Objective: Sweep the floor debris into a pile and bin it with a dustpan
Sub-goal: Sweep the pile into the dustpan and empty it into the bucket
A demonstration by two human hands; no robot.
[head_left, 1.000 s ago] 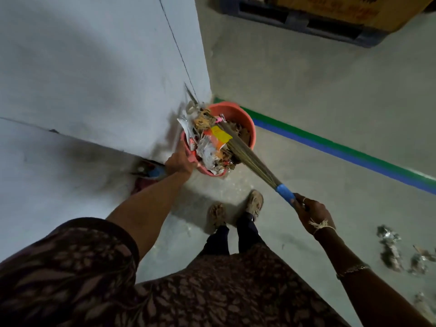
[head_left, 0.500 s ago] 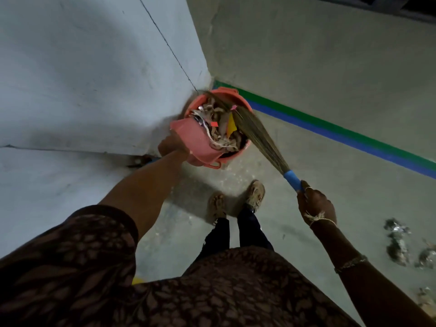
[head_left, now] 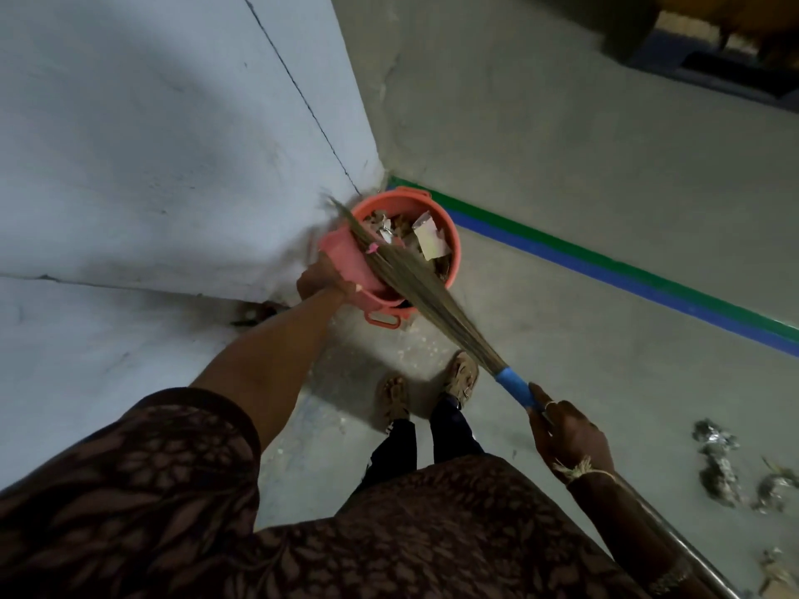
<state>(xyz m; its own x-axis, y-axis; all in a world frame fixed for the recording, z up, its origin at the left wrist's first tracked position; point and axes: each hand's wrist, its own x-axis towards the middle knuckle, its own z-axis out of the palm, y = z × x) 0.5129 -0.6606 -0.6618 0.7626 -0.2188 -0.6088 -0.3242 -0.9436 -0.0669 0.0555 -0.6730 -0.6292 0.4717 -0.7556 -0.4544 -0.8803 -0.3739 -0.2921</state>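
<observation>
Pink dustpan [head_left: 346, 262] tipped over orange bin [head_left: 455, 252], at the wall [head_left: 173, 144] corner.
Left hand [head_left: 322, 281] grips the dustpan's edge; right hand [head_left: 570, 438] wrapped around the blue handle of the broom [head_left: 428, 291], whose bristles lie across pan and bin. Paper scraps [head_left: 428, 242] inside the bin. Foil bits [head_left: 717, 469] on the floor at right, well apart. Green-blue stripe [head_left: 605, 265] behind.

grey floor [head_left: 562, 339], orange bin [head_left: 449, 239], foil scraps [head_left: 717, 464]
</observation>
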